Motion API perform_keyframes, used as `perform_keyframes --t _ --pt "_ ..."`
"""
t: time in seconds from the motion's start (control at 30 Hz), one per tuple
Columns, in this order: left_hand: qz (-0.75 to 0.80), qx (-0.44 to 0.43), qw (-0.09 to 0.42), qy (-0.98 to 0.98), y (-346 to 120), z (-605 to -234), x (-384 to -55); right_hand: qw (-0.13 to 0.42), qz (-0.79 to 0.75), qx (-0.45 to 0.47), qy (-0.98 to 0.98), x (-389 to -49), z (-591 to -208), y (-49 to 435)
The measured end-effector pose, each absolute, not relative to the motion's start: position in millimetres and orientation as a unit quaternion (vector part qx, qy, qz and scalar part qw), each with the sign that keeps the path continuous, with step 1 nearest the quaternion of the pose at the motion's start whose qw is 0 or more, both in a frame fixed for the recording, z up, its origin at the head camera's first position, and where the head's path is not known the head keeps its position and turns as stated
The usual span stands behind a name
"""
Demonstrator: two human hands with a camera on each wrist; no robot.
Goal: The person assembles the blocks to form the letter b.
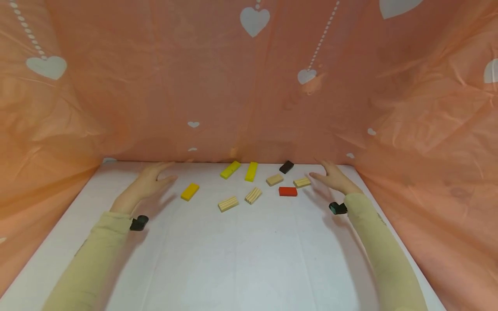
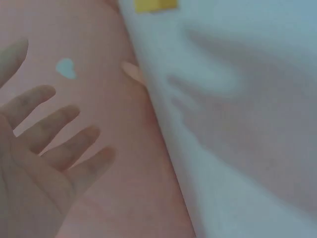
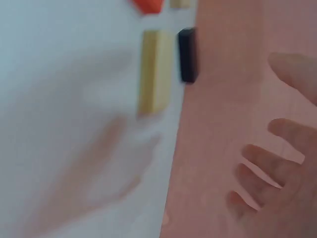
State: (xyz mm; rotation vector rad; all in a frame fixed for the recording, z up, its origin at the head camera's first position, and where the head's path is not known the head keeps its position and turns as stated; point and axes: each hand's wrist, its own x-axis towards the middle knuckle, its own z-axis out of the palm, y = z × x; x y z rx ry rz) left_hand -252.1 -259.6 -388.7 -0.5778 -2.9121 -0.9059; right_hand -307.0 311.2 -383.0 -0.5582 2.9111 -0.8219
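Note:
My left hand [image 1: 145, 185] hovers over the table's left side, its fingers spread and holding nothing. Nearest to it lies an orange-yellow block [image 1: 189, 191]. On the right, my right hand [image 1: 333, 178] is also raised with fingers apart and nothing in its grasp. Close to its fingertips are a plain wooden block [image 1: 301, 182], a red block [image 1: 288, 191] and a dark block [image 1: 286, 167]. Two bright yellow blocks, one at the left [image 1: 230, 169] and one upright-angled [image 1: 251, 171], lie near the back edge. Other plain wooden blocks [image 1: 228, 204] lie flat mid-table.
A white table [image 1: 233, 259] spreads beneath both arms. Around its back and sides hangs an orange-pink sheet [image 1: 218, 86] printed with white hearts. A small dark wrist camera sits at each cuff, left [image 1: 139, 223] and right [image 1: 337, 208].

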Motion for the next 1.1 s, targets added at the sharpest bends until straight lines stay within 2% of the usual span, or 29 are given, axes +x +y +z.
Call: perform_keyframes --t 0.1,0.3,0.67,0.93,1.1 --pt "-0.339 -0.185 0.005 -0.922 -257 -385 -252 0.057 -0.339 -0.159 0.925 -304 -379 306" --pt "-0.448 -0.169 -0.065 -0.876 -247 -372 -244 0.073 -0.444 -0.145 0.881 -298 -372 292" --pt "-0.579 -0.205 -0.144 -0.775 -223 -362 -236 0.105 -0.551 -0.154 0.813 -287 -369 260" --pt "-0.611 -0.162 -0.213 -0.745 -205 -374 -232 0.128 -0.577 -0.151 0.793 -281 -380 236" --pt "-0.627 -0.175 -0.244 -0.719 -196 -392 -232 0.14 -0.589 -0.158 0.78 -276 -390 221"
